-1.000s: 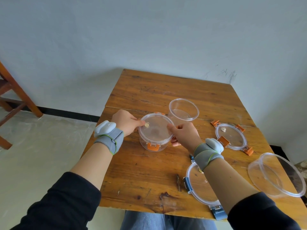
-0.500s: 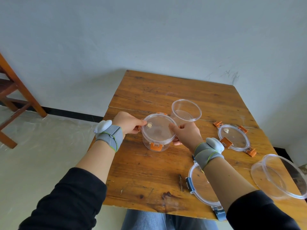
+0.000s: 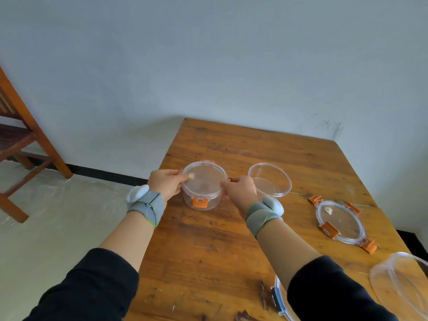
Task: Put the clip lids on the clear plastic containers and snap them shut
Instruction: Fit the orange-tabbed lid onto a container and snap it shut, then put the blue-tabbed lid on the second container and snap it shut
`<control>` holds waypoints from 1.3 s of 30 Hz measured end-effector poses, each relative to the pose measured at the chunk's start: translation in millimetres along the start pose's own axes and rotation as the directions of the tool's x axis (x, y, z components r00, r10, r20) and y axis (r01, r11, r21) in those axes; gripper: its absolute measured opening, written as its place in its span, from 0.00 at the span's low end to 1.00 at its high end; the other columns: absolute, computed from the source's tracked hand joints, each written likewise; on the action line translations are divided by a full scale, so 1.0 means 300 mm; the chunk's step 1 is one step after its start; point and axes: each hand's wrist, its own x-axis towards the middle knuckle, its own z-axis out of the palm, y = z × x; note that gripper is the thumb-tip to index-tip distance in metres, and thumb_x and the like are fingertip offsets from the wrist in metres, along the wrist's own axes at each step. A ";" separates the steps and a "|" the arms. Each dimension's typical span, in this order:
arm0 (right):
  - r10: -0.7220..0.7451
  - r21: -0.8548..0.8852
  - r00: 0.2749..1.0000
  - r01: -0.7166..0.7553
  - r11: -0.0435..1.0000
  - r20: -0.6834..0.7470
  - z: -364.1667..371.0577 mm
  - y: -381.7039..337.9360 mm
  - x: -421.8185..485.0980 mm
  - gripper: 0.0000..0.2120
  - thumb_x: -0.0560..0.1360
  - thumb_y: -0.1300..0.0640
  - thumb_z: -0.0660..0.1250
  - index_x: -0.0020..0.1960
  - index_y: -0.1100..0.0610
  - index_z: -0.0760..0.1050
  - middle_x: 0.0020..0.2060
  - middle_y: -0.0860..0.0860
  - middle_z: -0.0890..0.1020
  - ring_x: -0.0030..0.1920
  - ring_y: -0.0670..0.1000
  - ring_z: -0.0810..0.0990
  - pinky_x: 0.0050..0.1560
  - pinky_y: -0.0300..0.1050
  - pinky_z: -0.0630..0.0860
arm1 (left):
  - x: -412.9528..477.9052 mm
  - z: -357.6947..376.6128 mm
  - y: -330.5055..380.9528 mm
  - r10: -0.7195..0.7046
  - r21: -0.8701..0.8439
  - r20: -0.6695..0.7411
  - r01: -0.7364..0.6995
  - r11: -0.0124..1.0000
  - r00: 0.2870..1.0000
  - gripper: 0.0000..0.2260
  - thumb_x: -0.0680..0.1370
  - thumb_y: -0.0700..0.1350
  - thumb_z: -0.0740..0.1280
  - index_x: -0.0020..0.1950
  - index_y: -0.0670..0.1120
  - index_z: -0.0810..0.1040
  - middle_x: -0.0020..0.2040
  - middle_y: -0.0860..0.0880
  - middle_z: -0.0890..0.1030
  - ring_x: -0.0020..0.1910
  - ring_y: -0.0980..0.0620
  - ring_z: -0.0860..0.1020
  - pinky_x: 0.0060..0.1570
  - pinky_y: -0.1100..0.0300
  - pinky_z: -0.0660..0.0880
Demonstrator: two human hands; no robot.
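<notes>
Small round clear container (image 3: 203, 200) w/ its lid (image 3: 203, 179) on top is sitting near the left edge of the tabletop (image 3: 231, 239), roughly midway front to back. Body is see-through, straight-walled; lid is clear too, w/ a small pale round valve (image 3: 191, 175) near its left rim and orange clips. Front clip (image 3: 200, 202) is lying folded down against the wall; another orange clip is showing at the far rim. Left hand (image 3: 165, 184) is gripping the lid's left side, thumb on top by the valve, fingers curled at the rim. Right hand (image 3: 240, 190) is closing on the right side, fingertips at the side clip there; can't tell if that clip is down. Both wrists are wearing grey straps.

Just right of it, an open clear bowl (image 3: 269, 179) is standing w/o lid. Further right, nr the right edge, a 2nd lid (image 3: 341, 223) w/ orange clips is lying flat. At the front-right corner a bigger clear bowl (image 3: 403, 283) is overhanging the edge, and a blue-clipped lid (image 3: 279, 300) is peeking out by the right forearm at the front edge.
</notes>
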 end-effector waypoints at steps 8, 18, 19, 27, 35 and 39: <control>-0.086 0.044 0.995 0.088 0.995 -0.051 0.069 -0.078 0.159 0.07 0.74 0.52 0.69 0.43 0.54 0.83 0.35 0.50 0.82 0.35 0.52 0.78 0.41 0.47 0.77 | 0.153 0.015 0.038 0.013 -0.111 -0.035 -0.017 0.994 0.999 0.04 0.74 0.39 0.72 0.47 0.43 0.82 0.40 0.43 0.80 0.45 0.46 0.78 0.56 0.52 0.78; -0.103 -0.127 0.990 0.091 0.988 -0.092 0.059 -0.123 0.198 0.15 0.76 0.53 0.67 0.45 0.65 0.82 0.33 0.55 0.78 0.33 0.56 0.73 0.34 0.43 0.70 | 0.184 0.055 0.037 0.099 0.020 -0.076 -0.098 0.995 0.992 0.06 0.75 0.48 0.70 0.48 0.47 0.84 0.41 0.45 0.82 0.44 0.46 0.80 0.53 0.48 0.80; -0.104 -0.163 0.992 0.091 0.983 -0.077 0.052 -0.124 0.193 0.15 0.76 0.52 0.67 0.44 0.66 0.81 0.33 0.55 0.78 0.33 0.56 0.73 0.32 0.42 0.68 | 0.184 0.056 0.038 0.108 0.047 -0.069 -0.105 0.993 0.992 0.09 0.75 0.49 0.69 0.51 0.46 0.84 0.41 0.45 0.82 0.44 0.46 0.80 0.53 0.48 0.80; -0.343 -0.319 0.932 0.293 0.901 -0.112 -0.184 -0.110 0.087 0.12 0.76 0.53 0.67 0.53 0.60 0.81 0.45 0.54 0.84 0.49 0.55 0.82 0.52 0.47 0.78 | 0.046 0.131 0.054 0.591 0.530 -0.081 -0.467 0.708 0.803 0.14 0.76 0.51 0.67 0.59 0.47 0.78 0.57 0.46 0.77 0.57 0.46 0.74 0.55 0.52 0.72; -0.219 -0.383 0.974 0.221 0.897 0.050 -0.553 0.156 -0.137 0.04 0.72 0.62 0.70 0.42 0.63 0.81 0.32 0.56 0.84 0.29 0.51 0.80 0.34 0.46 0.81 | -0.416 0.395 -0.197 0.411 0.404 0.520 -0.640 0.654 0.749 0.07 0.76 0.46 0.66 0.52 0.47 0.80 0.43 0.53 0.79 0.40 0.55 0.75 0.41 0.64 0.70; 0.012 -0.679 0.967 0.168 0.715 0.253 -0.647 0.276 -0.216 0.10 0.71 0.56 0.73 0.49 0.61 0.83 0.44 0.55 0.87 0.38 0.49 0.82 0.42 0.39 0.81 | -0.495 0.473 -0.283 0.110 0.589 0.660 -0.603 0.538 0.743 0.23 0.72 0.59 0.67 0.61 0.47 0.75 0.55 0.49 0.76 0.52 0.51 0.75 0.49 0.60 0.70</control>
